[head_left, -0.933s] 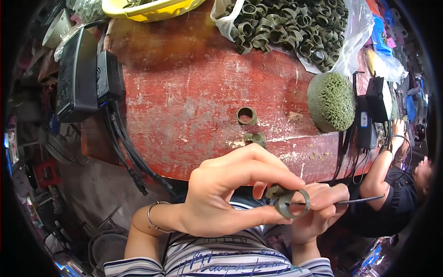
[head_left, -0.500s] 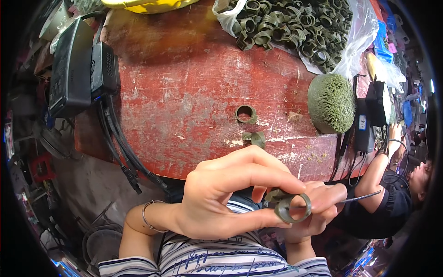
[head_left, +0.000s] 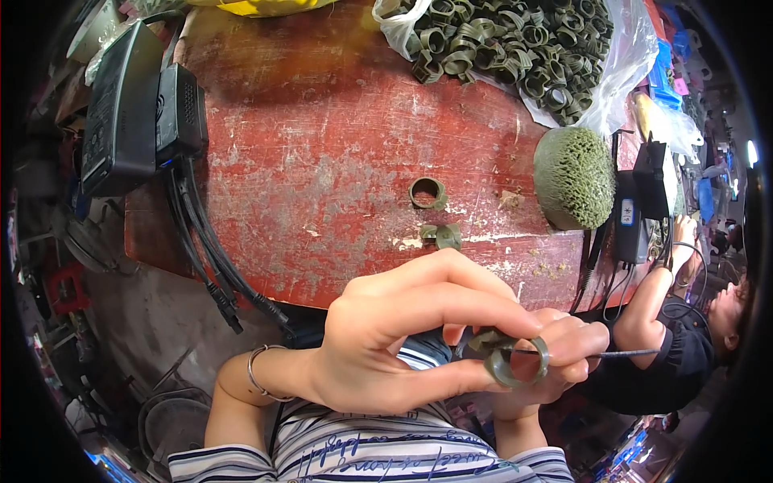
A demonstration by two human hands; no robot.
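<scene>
In front of my body, my left hand (head_left: 403, 342) pinches a dark green ring (head_left: 518, 362) between thumb and fingers. The ring's round opening faces up toward me. Another green piece (head_left: 485, 341) shows just behind it, partly covered by my fingers. My right hand (head_left: 568, 346) is closed on a thin dark rod-like tool (head_left: 624, 354). One end sticks out to the right, and the other reaches into the ring's opening. On the table beyond my hands lie a loose green ring (head_left: 427, 193) and a second green ring (head_left: 441, 236) on its side.
A plastic bag (head_left: 632, 56) of many green rings lies at the far right of the worn red table (head_left: 298, 177). Near it stands a green block with a porous face (head_left: 576, 179). Black devices (head_left: 121, 113) and cables (head_left: 193, 233) line the left; another person (head_left: 676, 346) sits right.
The rod has swung from tilted upward to nearly level, and its tip now shows inside the ring. Both hands have shifted slightly right with the ring.
</scene>
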